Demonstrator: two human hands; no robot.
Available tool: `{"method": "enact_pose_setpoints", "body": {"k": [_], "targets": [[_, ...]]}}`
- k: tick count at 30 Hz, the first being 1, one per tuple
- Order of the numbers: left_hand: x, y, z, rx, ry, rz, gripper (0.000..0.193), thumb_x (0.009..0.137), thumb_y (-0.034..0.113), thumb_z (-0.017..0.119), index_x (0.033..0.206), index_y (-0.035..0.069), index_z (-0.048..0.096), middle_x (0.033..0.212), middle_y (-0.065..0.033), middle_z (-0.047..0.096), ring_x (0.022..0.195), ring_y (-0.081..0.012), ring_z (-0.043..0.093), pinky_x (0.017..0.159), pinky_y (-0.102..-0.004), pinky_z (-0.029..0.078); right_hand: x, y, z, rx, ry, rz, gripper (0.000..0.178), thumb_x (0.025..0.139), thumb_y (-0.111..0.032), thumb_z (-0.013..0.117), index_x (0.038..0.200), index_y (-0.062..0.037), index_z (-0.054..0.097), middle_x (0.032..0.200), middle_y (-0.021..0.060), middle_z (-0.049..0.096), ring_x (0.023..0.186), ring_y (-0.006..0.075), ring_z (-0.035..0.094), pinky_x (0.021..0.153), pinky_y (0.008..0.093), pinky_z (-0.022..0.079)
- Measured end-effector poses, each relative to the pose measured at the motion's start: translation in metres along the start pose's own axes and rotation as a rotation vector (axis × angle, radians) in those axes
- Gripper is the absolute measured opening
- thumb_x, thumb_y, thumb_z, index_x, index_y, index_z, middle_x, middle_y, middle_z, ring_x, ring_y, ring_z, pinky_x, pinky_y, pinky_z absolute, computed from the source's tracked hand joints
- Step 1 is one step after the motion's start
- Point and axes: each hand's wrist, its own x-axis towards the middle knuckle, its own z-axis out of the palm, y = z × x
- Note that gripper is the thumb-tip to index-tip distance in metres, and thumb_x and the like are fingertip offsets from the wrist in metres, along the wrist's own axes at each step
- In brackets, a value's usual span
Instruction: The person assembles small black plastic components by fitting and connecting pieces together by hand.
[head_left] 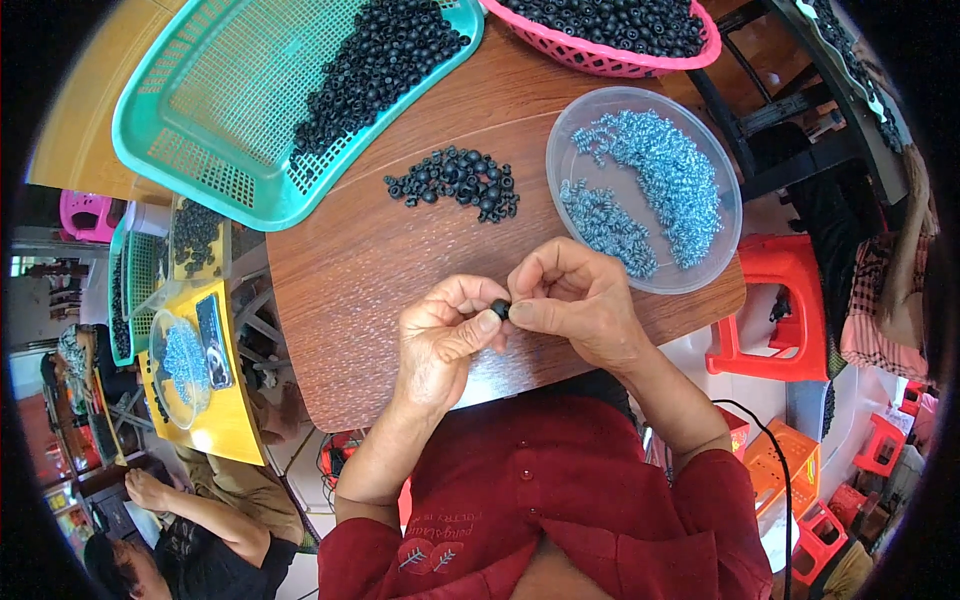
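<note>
1. The left hand [440, 335] holds 1 small black piece [500, 309], pinched by thumb and finger over the brown table [340, 300].
2. The right hand [585, 300] brings its fingertips to this piece (whether they clamp it, I cannot tell).
3. Beyond are black pieces [465, 182], heaped, and bluish coils [685, 195] inside a clear bowl [630, 190].

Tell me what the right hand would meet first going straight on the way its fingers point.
The right hand would likely meet the small black piece just ahead, then the left hand holding it; exact depth is hard to judge.
</note>
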Motion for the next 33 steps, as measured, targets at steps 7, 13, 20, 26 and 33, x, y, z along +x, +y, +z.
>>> {"method": "enact_pose_setpoints", "body": {"k": [7, 13, 20, 26, 33], "targets": [[-0.008, -0.006, 0.004, 0.442, 0.099, 0.231, 0.018, 0.087, 0.008, 0.064, 0.101, -0.002, 0.057, 0.089, -0.0021, 0.059, 0.078, -0.0073, 0.052, 0.072, -0.0202, 0.044, -0.002, -0.009, 0.008, -0.106, 0.009, 0.022, 0.023, 0.074, 0.000, 0.074, 0.089, -0.0014, 0.057, 0.084, 0.0013, 0.058, 0.075, 0.0056, 0.054, 0.065, 0.0193, 0.044], [-0.006, 0.000, 0.002, 0.224, 0.071, 0.108, 0.018, 0.088, 0.009, 0.064, 0.101, -0.002, 0.057, 0.089, -0.0003, 0.059, 0.076, -0.0069, 0.052, 0.071, -0.0210, 0.045, -0.001, -0.008, 0.007, -0.162, -0.031, -0.034, 0.023, 0.074, 0.002, 0.074, 0.089, -0.0022, 0.057, 0.084, -0.0004, 0.057, 0.074, 0.0039, 0.052, 0.062, 0.0184, 0.043], [0.004, 0.022, -0.006, 1.346, -0.209, 0.692, 0.024, 0.085, 0.015, 0.067, 0.098, -0.002, 0.057, 0.085, -0.0027, 0.060, 0.072, -0.0099, 0.055, 0.065, -0.0249, 0.047, -0.004, -0.007, -0.002, -0.075, -0.107, 0.046, 0.022, 0.073, -0.002, 0.075, 0.086, -0.0031, 0.057, 0.081, -0.0011, 0.058, 0.070, 0.0035, 0.052, 0.059, 0.0181, 0.042], [-0.001, 0.007, -0.004, 0.048, -0.063, -0.024, 0.024, 0.085, 0.012, 0.066, 0.099, -0.004, 0.057, 0.086, -0.0077, 0.061, 0.071, -0.0138, 0.057, 0.064, -0.0256, 0.048, -0.005, -0.015, 0.012, -0.096, -0.070, -0.002, 0.022, 0.072, 0.001, 0.075, 0.086, -0.0026, 0.058, 0.083, 0.0006, 0.058, 0.074, 0.0058, 0.053, 0.062, 0.0198, 0.044], [-0.002, 0.004, -0.010, 0.012, -0.041, -0.068, 0.025, 0.084, 0.013, 0.067, 0.099, -0.005, 0.057, 0.088, -0.0080, 0.061, 0.070, -0.0136, 0.057, 0.064, -0.0253, 0.048, -0.001, -0.008, 0.009, -0.608, -0.094, -0.426, 0.023, 0.068, 0.001, 0.071, 0.086, -0.0044, 0.058, 0.076, 0.0054, 0.057, 0.065, 0.0180, 0.055, 0.055, 0.0297, 0.043]]}}
